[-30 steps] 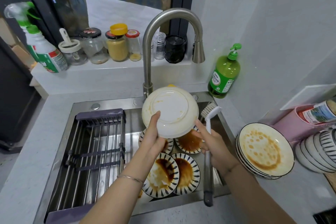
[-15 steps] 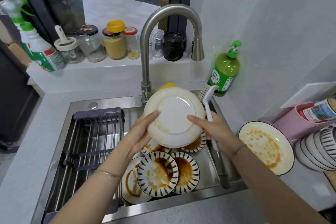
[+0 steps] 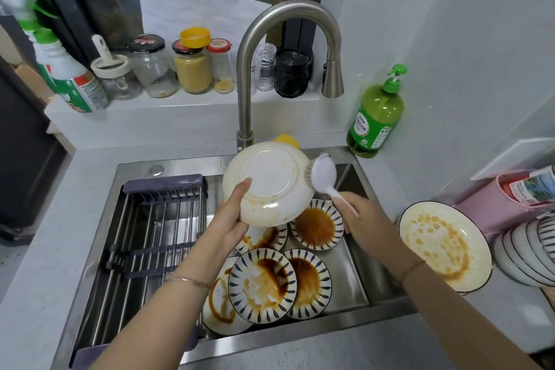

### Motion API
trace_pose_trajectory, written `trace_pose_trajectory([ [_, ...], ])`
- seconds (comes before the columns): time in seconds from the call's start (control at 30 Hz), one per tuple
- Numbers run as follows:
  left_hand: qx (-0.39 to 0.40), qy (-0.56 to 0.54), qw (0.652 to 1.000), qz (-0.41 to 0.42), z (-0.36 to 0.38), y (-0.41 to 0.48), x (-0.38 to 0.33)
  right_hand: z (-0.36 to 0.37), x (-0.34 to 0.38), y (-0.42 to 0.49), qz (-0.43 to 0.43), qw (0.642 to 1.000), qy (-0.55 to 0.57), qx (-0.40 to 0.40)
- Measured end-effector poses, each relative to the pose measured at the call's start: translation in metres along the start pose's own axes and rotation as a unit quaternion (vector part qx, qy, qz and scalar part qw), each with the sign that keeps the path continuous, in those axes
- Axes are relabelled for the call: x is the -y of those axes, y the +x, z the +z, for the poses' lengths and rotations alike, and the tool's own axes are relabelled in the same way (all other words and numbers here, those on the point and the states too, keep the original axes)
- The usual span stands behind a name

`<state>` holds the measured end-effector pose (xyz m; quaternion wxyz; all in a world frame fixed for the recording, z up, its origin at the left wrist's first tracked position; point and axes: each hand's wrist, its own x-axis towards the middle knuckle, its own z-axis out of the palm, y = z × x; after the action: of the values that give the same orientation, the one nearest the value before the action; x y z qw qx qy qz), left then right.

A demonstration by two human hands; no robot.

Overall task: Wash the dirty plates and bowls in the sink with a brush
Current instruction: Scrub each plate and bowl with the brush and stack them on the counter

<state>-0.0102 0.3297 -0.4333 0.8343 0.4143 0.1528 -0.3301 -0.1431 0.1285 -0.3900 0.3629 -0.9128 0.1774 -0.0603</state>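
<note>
Head view: left hand [image 3: 231, 219] grips plate [image 3: 267, 180], right hand [image 3: 357, 213] grips brush [image 3: 322, 173] against it, over stained dishes [image 3: 262, 285] crowding sink [image 3: 353, 282].

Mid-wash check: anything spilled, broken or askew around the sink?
Nothing broken or spilled. On the ledge, a yellow cap sits tilted atop an already lidded jar. No water visibly runs from the faucet as the brush touches the held plate.

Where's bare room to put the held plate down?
Free: the purple-framed wire rack over the left half of the steel sink; the bare floor strip between the stained patterned plates and its right wall. Crowded: right counter, with a stained white plate stack and striped bowls.
</note>
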Motion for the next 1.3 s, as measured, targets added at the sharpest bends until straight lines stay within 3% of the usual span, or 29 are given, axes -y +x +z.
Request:
trace_pose_trajectory([
  [0.2,-0.023,-0.041,0.999,0.002,0.008,0.01,0.003,0.019,0.023,-0.033,-0.122,0.97,-0.187,0.092],
  [0.33,-0.007,-0.039,0.999,0.015,0.017,0.012,-0.006,0.017,0.023,-0.029,-0.103,0.983,-0.149,0.033],
  [0.53,0.009,-0.032,0.999,0.01,0.012,0.009,-0.009,0.004,0.023,-0.004,0.002,0.998,-0.037,-0.054],
  [0.7,-0.006,-0.033,0.999,0.006,0.009,0.011,0.0,0.021,0.042,-0.025,-0.093,0.987,-0.129,0.027],
  [0.87,0.011,-0.035,0.999,0.004,0.006,0.007,0.001,-0.005,0.025,0.004,0.012,0.995,-0.091,-0.034],
  [1.03,0.014,-0.02,1.0,-0.002,0.005,0.008,-0.002,0.01,0.036,-0.021,-0.064,0.988,-0.129,0.051],
  [1.2,0.03,0.0,1.0,0.004,-0.004,0.003,0.001,-0.014,0.011,0.0,0.011,0.992,-0.124,0.019],
  [1.3,0.021,0.004,1.0,0.004,-0.007,0.001,0.005,-0.027,0.017,0.007,-0.017,0.989,-0.146,0.022],
])
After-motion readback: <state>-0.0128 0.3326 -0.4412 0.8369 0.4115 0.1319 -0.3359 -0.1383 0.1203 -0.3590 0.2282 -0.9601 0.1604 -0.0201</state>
